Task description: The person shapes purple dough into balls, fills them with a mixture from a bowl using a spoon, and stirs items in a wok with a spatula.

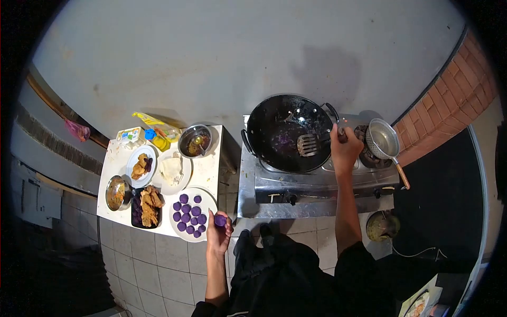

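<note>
My left hand (217, 235) holds a purple ball (220, 220) beside the right edge of a white plate (207, 196). Several more purple balls (185, 217) lie on that plate. My right hand (346, 149) is closed round the handle of a slotted spatula (309, 145), whose head rests inside a black wok (274, 158) on the stove. Dark liquid with purple bits (285, 140) shows in the wok.
Left on the white table (112, 165) are a tray of fried food (150, 206), metal bowls (195, 140), plates and a yellow bottle (161, 141). A strainer (384, 138) sits over the stove's right burner. A brick edge (433, 113) stands at the right.
</note>
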